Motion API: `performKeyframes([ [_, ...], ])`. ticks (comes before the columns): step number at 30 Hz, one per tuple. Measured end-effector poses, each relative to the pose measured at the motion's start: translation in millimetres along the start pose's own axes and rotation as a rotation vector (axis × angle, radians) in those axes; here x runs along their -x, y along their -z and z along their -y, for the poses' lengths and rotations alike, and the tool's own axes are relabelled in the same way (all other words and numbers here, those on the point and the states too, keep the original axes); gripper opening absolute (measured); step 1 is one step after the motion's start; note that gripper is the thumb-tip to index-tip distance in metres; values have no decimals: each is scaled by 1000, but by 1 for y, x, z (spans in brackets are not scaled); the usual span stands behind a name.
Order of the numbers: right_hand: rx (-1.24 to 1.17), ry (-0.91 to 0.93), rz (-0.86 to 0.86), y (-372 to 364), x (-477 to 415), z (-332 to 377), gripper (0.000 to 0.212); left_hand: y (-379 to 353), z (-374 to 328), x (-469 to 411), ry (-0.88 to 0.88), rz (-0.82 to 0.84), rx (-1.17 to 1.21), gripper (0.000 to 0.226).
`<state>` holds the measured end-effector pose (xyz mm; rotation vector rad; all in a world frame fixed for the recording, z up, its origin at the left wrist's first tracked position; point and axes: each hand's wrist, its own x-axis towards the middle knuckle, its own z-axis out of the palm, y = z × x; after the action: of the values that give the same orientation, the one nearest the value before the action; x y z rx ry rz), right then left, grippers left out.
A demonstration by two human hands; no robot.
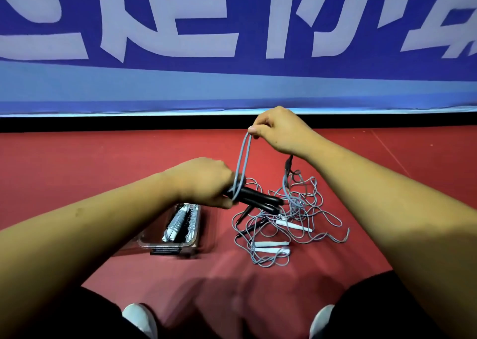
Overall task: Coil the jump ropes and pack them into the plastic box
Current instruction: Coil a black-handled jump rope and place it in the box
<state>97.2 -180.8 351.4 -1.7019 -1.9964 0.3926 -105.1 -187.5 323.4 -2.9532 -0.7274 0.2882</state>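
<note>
My left hand (pixel 206 181) is curled tight round a pair of black handles (pixel 258 199), held together and pointing right, with turns of grey cord (pixel 242 163) wound about them just by my knuckles. My right hand (pixel 278 129) is raised above and beyond, pinching the top of a long loop of that cord between thumb and fingertips; the loop hangs straight down to the handles. The cord looks thin, light and limp but springy, so I judge it will slide and unwind unless each turn is kept taut. The rigid handles are the sure place to hold, the cord only a place to guide. More ropes lie in a loose pile (pixel 296 214) on the red floor (pixel 103 170) just beyond and right of my left hand, white handles (pixel 268 244) among them. Their strands cross, so I expect snags if I pull. The box (pixel 154 245) sits on the floor under my left forearm, open, with coiled ropes (pixel 178 225) already in it and some room beside them. There is bare floor all round; the blue wall (pixel 232 85) stands well beyond.
</note>
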Motion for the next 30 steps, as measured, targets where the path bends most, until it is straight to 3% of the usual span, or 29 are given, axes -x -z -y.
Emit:
performKeyframes([
  [4,-60,-17,27,-4,0,-9,27,13,-9,4,39,-143,398,46],
  [11,-519,-355,445,-35,16,-16,18,25,-1,9,298,-402,1006,19],
  [15,-631,-402,615,-51,16,-3,25,20,20,9,417,-492,1219,53],
  [17,-715,-411,664,-55,17,3,28,19,32,11,420,-487,1148,48],
  [21,-808,-413,630,-58,19,11,29,16,58,16,594,-523,866,23],
  [26,-1120,-505,624,-54,24,22,21,1,92,26,769,-436,314,30],
  [30,-1073,-470,645,-55,24,45,19,-18,100,23,876,-378,152,34],
])
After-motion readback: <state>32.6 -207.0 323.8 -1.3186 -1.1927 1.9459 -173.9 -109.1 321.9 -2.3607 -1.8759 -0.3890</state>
